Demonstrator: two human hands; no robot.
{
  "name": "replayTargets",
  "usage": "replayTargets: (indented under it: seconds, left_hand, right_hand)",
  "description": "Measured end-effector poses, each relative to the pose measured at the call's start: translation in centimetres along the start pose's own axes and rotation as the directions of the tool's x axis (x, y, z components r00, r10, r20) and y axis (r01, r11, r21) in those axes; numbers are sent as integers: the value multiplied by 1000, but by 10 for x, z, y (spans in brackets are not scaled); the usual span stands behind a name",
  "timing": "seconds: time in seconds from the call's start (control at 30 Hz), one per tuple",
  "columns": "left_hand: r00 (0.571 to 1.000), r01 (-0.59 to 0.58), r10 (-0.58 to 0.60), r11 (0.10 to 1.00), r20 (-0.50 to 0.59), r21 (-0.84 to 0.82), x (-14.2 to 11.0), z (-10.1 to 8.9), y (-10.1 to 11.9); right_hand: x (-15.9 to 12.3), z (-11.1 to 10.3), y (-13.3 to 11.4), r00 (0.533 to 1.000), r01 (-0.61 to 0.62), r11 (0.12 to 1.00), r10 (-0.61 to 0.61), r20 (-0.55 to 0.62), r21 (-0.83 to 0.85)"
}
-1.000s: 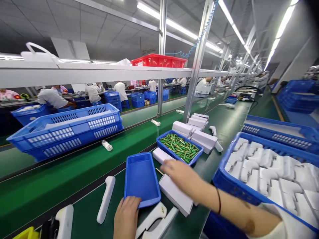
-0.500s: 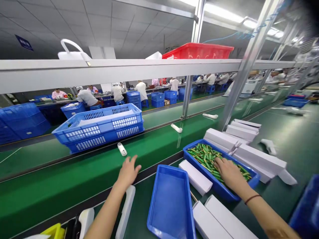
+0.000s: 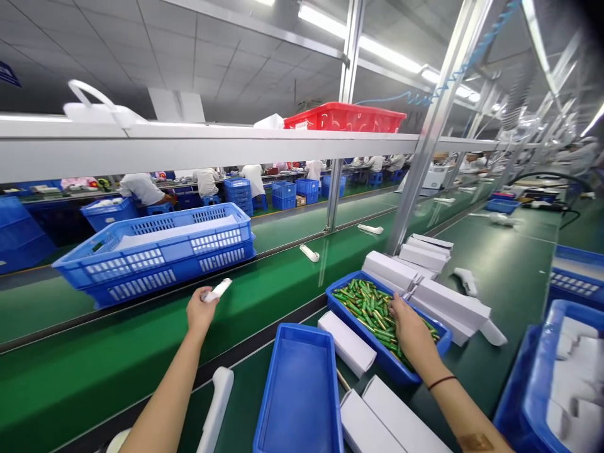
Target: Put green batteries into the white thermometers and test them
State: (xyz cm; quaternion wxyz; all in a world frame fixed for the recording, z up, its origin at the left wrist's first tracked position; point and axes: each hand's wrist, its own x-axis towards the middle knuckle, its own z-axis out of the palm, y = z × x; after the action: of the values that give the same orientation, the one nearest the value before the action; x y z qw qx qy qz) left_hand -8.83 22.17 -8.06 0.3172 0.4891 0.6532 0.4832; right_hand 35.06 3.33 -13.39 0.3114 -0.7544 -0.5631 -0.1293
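My left hand [image 3: 201,313] reaches out over the green conveyor belt [image 3: 94,358] and is closed on a small white device [image 3: 218,289], lifting its far end off the belt. My right hand [image 3: 409,330] rests in a blue tray [image 3: 401,371] full of green batteries [image 3: 365,301], fingers curled down among them; whether any are held is hidden. An empty blue tray [image 3: 298,390] lies between my arms. A long white device [image 3: 216,409] lies by my left forearm.
White boxes [image 3: 425,277] are stacked behind the battery tray, and others [image 3: 377,418] lie near me. A large blue crate [image 3: 155,251] sits on the far belt. More white devices [image 3: 309,253] ride the belt. A blue crate of white parts [image 3: 566,377] stands at right. Workers sit in the background.
My left hand went from the empty blue tray out to the belt and closed on the small white device. My right hand moved from the white box into the battery tray.
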Motion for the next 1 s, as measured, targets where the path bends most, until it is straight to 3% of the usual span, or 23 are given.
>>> replayTargets:
  seconds: [0.07, 0.2, 0.23, 0.3, 0.37, 0.4, 0.43, 0.5, 0.57, 0.67, 0.77, 0.83, 0.9, 0.97, 1.0]
  left_hand:
    - [998, -65, 66, 972, -3, -225, -30, -4, 22]
    - [986, -142, 167, 812, -9, -566, -113, -25, 61]
    - [985, -125, 172, 735, 6, -666, -135, -32, 68]
    - [984, 55, 134, 398, 118, -916, -174, -43, 81]
    - [964, 222, 116, 141, 239, -965, -204, -52, 90]
    - [951, 281, 112, 75, 288, -957, -216, -55, 93]
    - [939, 322, 114, 35, 324, -946, -225, -57, 96]
    - [919, 373, 132, 9, 371, -928, -237, -58, 100]
    - [902, 407, 146, 24, 406, -913, -245, -58, 101]
    - [884, 441, 151, 48, 443, -896, -253, -55, 103]
    - [888, 428, 154, 68, 434, -901, -259, -55, 104]
    - [898, 407, 148, 75, 414, -910, -262, -56, 105]
    - [915, 373, 138, 74, 380, -925, -263, -57, 106]
    - [929, 332, 145, 77, 340, -940, -263, -59, 106]
    - [932, 314, 162, 80, 323, -946, -263, -60, 106]
  right_hand:
    - [3, -2, -1, 1000, -18, 999, 18, 1, 38]
    - [8, -12, -7, 996, -89, 989, 91, -7, 119]
    - [9, -17, -12, 993, -113, 984, 115, -10, 137]
    - [7, -31, -30, 989, -143, 972, 149, -20, 184]
    - [0, -51, -60, 988, -146, 912, 157, 1, 382]
    - [-6, -63, -80, 986, -156, 812, 163, 38, 563]
    - [-15, -77, -101, 989, -150, 648, 104, 108, 747]
    - [-38, -105, -146, 976, -189, 411, -24, 218, 892]
    - [-66, -130, -184, 931, -256, 330, -169, 323, 909]
    - [-102, -153, -222, 922, -179, 347, -266, 280, 921]
    - [-122, -156, -239, 954, 117, 436, -300, 22, 892]
    - [-125, -150, -244, 889, 382, 503, -430, -159, 775]
    - [-125, -145, -247, 775, 587, 500, -575, -262, 636]
    - [-123, -142, -250, 687, 680, 452, -669, -284, 577]
    - [-123, -142, -251, 680, 666, 438, -688, -252, 603]
